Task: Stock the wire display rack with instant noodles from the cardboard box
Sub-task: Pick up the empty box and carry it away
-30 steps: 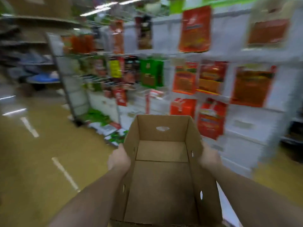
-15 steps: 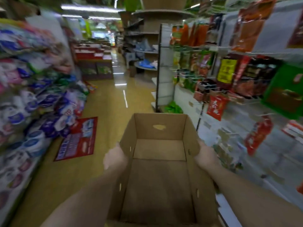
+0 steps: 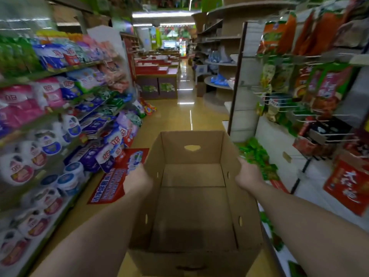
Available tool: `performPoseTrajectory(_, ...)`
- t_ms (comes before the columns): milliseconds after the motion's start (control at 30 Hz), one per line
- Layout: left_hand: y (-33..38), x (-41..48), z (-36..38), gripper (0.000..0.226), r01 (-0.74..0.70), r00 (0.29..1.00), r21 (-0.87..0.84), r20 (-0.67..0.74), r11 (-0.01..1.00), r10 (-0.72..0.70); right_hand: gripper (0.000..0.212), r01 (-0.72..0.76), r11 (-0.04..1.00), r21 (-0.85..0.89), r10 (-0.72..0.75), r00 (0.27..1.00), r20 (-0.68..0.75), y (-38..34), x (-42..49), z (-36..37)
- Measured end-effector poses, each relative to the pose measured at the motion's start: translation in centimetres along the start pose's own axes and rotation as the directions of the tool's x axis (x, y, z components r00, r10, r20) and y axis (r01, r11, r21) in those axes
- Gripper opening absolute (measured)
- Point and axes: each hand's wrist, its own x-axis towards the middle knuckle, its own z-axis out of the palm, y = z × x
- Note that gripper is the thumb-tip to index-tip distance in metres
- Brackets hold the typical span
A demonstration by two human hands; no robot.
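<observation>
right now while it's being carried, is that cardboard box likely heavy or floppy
Probably light: the cardboard box shows only its bare floor inside. Its thin, open-topped walls may bow a little where the left hand and right hand hold its sides. It seems stiff enough to keep its shape.

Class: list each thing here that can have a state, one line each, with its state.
cardboard box: open-topped, empty, held up.
left hand: holds box's left wall.
right hand: holds box's right wall.
wire display rack: partly stocked, some hooks bare.
</observation>
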Motion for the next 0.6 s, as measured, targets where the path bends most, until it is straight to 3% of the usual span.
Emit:
performPoseTrajectory(333,12.7,26.0,6.2,0.031,-0.049,0.999,0.019,-0.013,0.999,0.049,0.075,-0.009,0.999,0.046,0.010,1.000,-0.029,-4.0,29.2,4.1)
performPoseTrajectory(600,23.2,48.6,11.1,0.028,-0.061,0.995,-0.026,0.072,0.998,0.063,0.075,-0.015,1.000,0.002,0.015,0.999,-0.049,-8.6,53.2,5.3)
